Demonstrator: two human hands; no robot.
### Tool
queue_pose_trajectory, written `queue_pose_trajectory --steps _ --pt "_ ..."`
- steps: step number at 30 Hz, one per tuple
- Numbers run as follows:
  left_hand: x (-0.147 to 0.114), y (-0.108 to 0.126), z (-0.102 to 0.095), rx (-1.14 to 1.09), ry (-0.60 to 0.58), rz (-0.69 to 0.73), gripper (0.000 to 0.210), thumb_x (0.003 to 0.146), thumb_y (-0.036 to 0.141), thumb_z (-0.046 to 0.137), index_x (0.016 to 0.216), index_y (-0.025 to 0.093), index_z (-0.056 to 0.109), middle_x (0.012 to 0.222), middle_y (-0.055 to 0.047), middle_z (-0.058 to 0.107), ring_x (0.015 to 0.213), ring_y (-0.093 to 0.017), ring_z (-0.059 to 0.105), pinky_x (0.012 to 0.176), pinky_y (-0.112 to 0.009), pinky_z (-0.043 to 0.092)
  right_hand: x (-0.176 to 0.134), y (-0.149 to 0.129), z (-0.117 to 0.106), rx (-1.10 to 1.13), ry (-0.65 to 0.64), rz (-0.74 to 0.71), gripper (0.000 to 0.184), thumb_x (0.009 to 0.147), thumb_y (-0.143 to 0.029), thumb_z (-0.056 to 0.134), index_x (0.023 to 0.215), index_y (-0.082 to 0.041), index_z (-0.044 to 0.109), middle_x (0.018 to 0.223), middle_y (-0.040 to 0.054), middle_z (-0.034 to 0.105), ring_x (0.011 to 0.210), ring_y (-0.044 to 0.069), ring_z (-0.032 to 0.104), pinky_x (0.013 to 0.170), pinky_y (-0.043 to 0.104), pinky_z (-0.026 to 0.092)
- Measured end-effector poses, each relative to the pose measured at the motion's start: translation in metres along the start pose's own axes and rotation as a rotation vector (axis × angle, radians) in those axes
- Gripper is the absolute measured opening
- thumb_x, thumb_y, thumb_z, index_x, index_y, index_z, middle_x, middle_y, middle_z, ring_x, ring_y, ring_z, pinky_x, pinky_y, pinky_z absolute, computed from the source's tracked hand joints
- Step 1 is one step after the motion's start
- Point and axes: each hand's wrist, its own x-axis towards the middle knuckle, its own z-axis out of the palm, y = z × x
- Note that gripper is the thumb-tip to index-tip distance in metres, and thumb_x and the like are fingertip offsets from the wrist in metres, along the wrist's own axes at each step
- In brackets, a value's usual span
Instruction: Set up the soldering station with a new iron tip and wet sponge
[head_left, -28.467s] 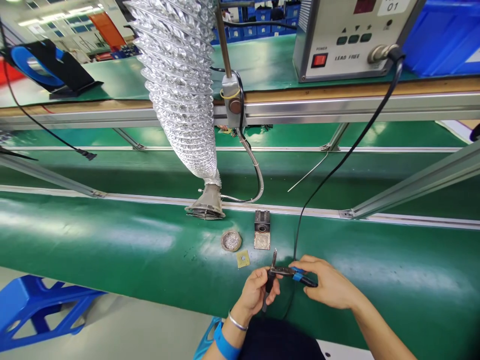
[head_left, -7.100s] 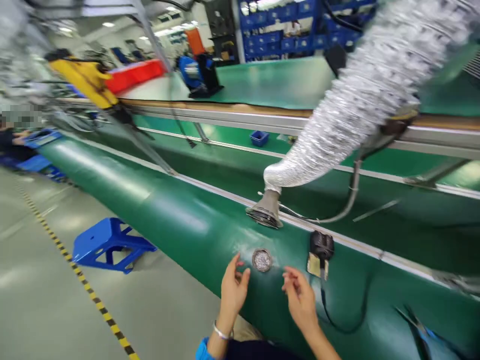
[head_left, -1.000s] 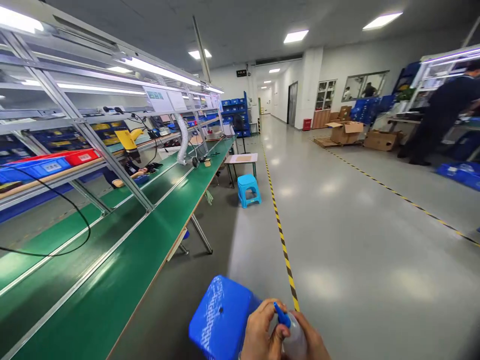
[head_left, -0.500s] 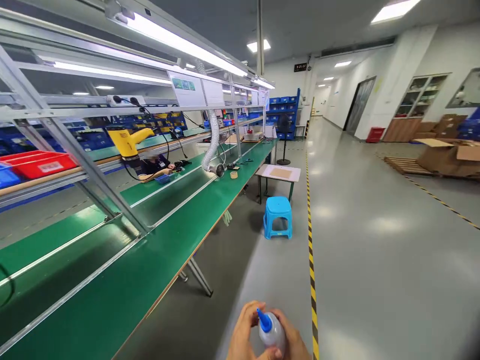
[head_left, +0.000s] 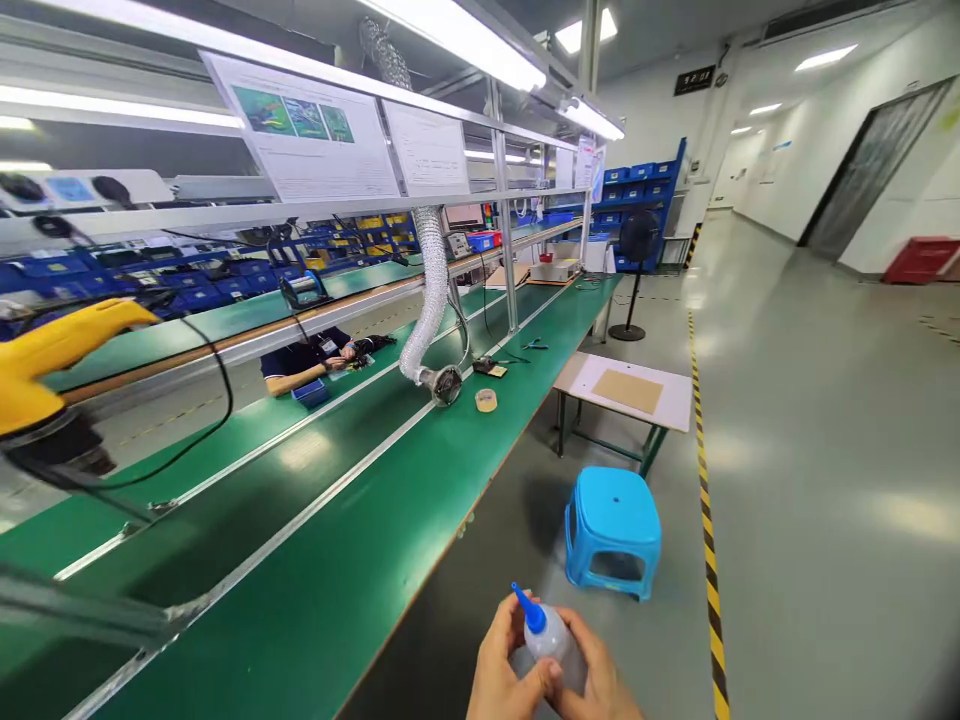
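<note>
Between my two hands is a translucent white squeeze bottle [head_left: 553,640] with a pointed blue nozzle, tilted a little to the left. My left hand [head_left: 501,665] wraps round its left side, the thumb lying across the front. From the right, my right hand [head_left: 600,670] closes on the bottle as well. Both hands are low in the view, over the floor and just right of the long green workbench [head_left: 420,500]. The bottle's lower part is hidden by my fingers.
Ahead stand a blue plastic stool [head_left: 616,510], a low white table [head_left: 675,400] and a black fan [head_left: 637,260]. On the bench are a tape roll [head_left: 486,400] and a flexible duct [head_left: 431,300]. A yellow heat gun [head_left: 45,360] hangs left; a co-worker [head_left: 307,362] sits across.
My viewpoint has moved forward along the bench, so the stool, the tape roll and the duct appear closer. Both hands still hold the bottle.
</note>
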Motion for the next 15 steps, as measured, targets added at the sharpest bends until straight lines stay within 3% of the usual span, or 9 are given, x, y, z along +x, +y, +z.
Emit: queue_pose_trajectory --steps 2,4,6,8,12,15 --pt "0.053 -0.005 -0.008 0.0 0.114 -0.043 0.06 0.07 0.045 0.067 0.121 0.018 0.049 0.121 -0.014 0.061 0.108 -0.026 0.06 0.093 -0.039 0.049 0.072 0.004 -0.018 0.009 -0.068 0.004 0.059 0.071 -0.05 0.062 0.119 -0.018 0.052 0.114 0.0126 0.06 0.101 0.028 0.058 0.088 0.038 0.047" --pt "0.097 -0.015 -0.021 0.017 0.302 -0.095 0.056 0.073 0.05 0.063 0.117 0.017 0.052 0.117 -0.014 0.062 0.104 -0.024 0.062 0.088 -0.037 0.051 0.145 0.01 -0.036 -0.017 -0.122 0.015 0.057 0.07 -0.044 0.061 0.118 -0.016 0.05 0.112 0.0118 0.06 0.098 0.026 0.058 0.086 0.038 0.047" --pt "0.135 -0.032 -0.039 0.037 0.478 -0.156 0.055 0.073 0.055 0.06 0.11 0.016 0.055 0.11 -0.014 0.064 0.097 -0.024 0.064 0.083 -0.035 0.053 0.22 0.02 -0.052 -0.076 -0.121 0.038 0.053 0.07 -0.04 0.058 0.116 -0.015 0.049 0.109 0.0104 0.061 0.093 0.024 0.058 0.082 0.036 0.047" --pt "0.173 -0.057 -0.06 0.069 0.567 -0.218 0.055 0.072 0.057 0.059 0.106 0.014 0.056 0.106 -0.014 0.065 0.093 -0.024 0.065 0.08 -0.035 0.055 0.294 0.036 -0.063 -0.16 -0.089 0.074 0.05 0.071 -0.039 0.056 0.114 -0.015 0.049 0.105 0.0092 0.061 0.09 0.023 0.058 0.079 0.034 0.047" --pt "0.254 -0.113 -0.1 0.22 0.486 -0.311 0.05 0.074 0.05 0.058 0.106 0.012 0.059 0.109 -0.016 0.064 0.095 -0.026 0.065 0.08 -0.038 0.056 0.432 0.073 -0.076 -0.337 -0.056 0.115 0.048 0.071 -0.04 0.054 0.112 -0.016 0.049 0.104 0.0081 0.061 0.09 0.022 0.058 0.08 0.033 0.045" --pt "0.317 -0.143 -0.114 0.476 0.441 -0.254 0.042 0.077 0.041 0.054 0.108 0.013 0.061 0.111 -0.015 0.064 0.105 -0.027 0.061 0.089 -0.044 0.052 0.515 0.094 -0.081 -0.433 -0.077 0.17 0.05 0.073 -0.041 0.054 0.116 -0.016 0.048 0.108 0.009 0.061 0.093 0.022 0.058 0.08 0.032 0.044"
